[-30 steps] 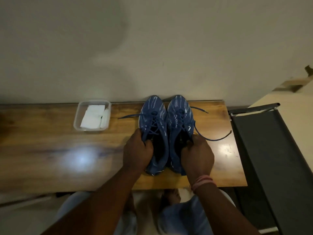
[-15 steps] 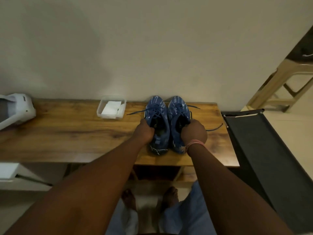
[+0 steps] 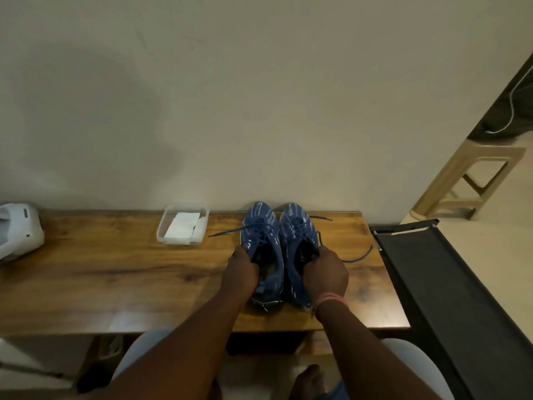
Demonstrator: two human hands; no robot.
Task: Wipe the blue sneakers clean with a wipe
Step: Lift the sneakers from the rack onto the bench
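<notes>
Against the wall, on the wooden surface (image 3: 115,278), stand two blue sneakers (image 3: 277,243) side by side. Left hand (image 3: 241,271) and right hand (image 3: 325,271) each grip a sneaker's collar, fingers curled round it. Left of the sneakers, wipes (image 3: 181,228) lie in a clear tub (image 3: 161,235).

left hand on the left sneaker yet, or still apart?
Touching. The head view shows the left hand gripping the collar edge of the left sneaker, fingers curled over its rim.
</notes>
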